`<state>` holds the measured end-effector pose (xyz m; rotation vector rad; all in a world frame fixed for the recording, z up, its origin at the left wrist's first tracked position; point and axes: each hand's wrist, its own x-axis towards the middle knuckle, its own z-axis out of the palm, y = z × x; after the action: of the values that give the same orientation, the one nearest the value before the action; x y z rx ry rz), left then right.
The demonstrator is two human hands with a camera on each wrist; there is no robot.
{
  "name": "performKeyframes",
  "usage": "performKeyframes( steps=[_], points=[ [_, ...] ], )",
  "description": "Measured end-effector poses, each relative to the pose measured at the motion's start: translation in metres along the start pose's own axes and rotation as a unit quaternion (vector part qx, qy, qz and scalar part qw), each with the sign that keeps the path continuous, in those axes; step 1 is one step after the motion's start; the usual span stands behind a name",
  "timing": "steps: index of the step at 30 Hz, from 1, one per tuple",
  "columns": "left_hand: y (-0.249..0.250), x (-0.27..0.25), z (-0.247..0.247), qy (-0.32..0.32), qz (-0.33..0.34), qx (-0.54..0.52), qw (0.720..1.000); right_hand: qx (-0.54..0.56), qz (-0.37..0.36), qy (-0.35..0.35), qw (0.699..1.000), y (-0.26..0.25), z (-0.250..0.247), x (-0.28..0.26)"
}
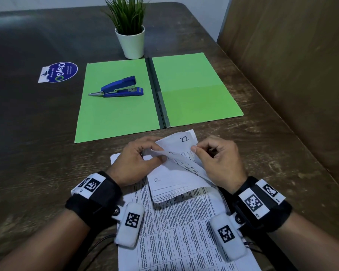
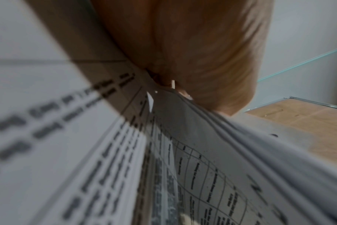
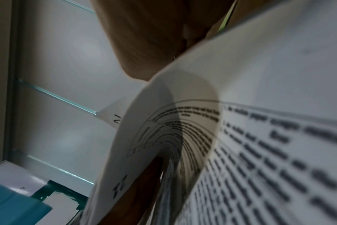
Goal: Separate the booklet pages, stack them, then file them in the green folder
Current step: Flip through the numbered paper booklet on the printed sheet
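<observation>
- My left hand point(image 1: 137, 159) pinched the booklet point(image 1: 174, 184) at its far corner, and my right hand point(image 1: 217, 159) pinched the lifted page marked 22 point(image 1: 181, 140)
- The booklet's long axis ran from that shared pinch back toward me, over loose printed sheets point(image 1: 184, 231)
- The green folder point(image 1: 155, 94) lay open beyond both grips, a blue stapler point(image 1: 117, 88) on its left leaf
- All rested on a dark wooden table point(image 1: 37, 124)

The white booklet point(image 1: 170, 184), its top page numbered 22 peeled upward, rests on my stack of printed pages point(image 1: 184, 231), near the green folder point(image 1: 194, 90) lying open and flat beyond it.
</observation>
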<state>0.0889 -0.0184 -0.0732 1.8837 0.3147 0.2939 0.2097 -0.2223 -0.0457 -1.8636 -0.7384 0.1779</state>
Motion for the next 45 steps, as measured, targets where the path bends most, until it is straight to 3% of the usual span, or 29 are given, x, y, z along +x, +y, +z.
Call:
performKeyframes(
  steps=[7, 12, 16, 18, 20, 23, 26, 30, 36, 45],
  points=[
    [0.003, -0.001, 0.0, -0.006, -0.008, -0.001, 1.0, 0.0, -0.074, 0.049, 0.996, 0.003, 0.001, 0.0],
    [0.008, -0.004, 0.0, 0.016, -0.006, -0.002, 1.0, -0.105, -0.152, 0.035, 0.982, 0.001, -0.001, 0.001],
    [0.007, -0.003, -0.002, -0.001, 0.005, 0.0, 1.0, -0.018, -0.054, -0.085, 0.995, -0.006, -0.003, -0.007],
    [0.004, -0.002, -0.002, -0.013, 0.016, 0.004, 1.0, 0.077, 0.011, -0.107, 0.991, -0.013, -0.003, -0.011],
    [0.002, -0.002, -0.003, -0.019, 0.01, 0.007, 1.0, 0.129, 0.061, -0.048, 0.989, -0.014, -0.002, -0.009],
    [0.004, -0.003, -0.004, -0.021, 0.01, 0.013, 1.0, 0.053, 0.084, 0.06, 0.993, 0.0, -0.001, 0.001],
    [0.004, -0.003, -0.003, -0.026, 0.008, 0.002, 1.0, 0.043, 0.119, 0.046, 0.991, 0.009, 0.001, 0.004],
    [0.004, -0.003, -0.004, -0.028, 0.008, -0.002, 1.0, 0.054, 0.096, 0.04, 0.993, 0.008, 0.004, 0.004],
    [0.006, -0.002, -0.004, -0.024, -0.001, -0.004, 1.0, -0.013, -0.005, 0.025, 1.0, 0.004, 0.003, 0.0],
    [0.009, -0.004, -0.003, 0.002, -0.018, 0.029, 0.999, -0.048, -0.028, -0.032, 0.998, 0.012, 0.005, 0.002]
  ],
)
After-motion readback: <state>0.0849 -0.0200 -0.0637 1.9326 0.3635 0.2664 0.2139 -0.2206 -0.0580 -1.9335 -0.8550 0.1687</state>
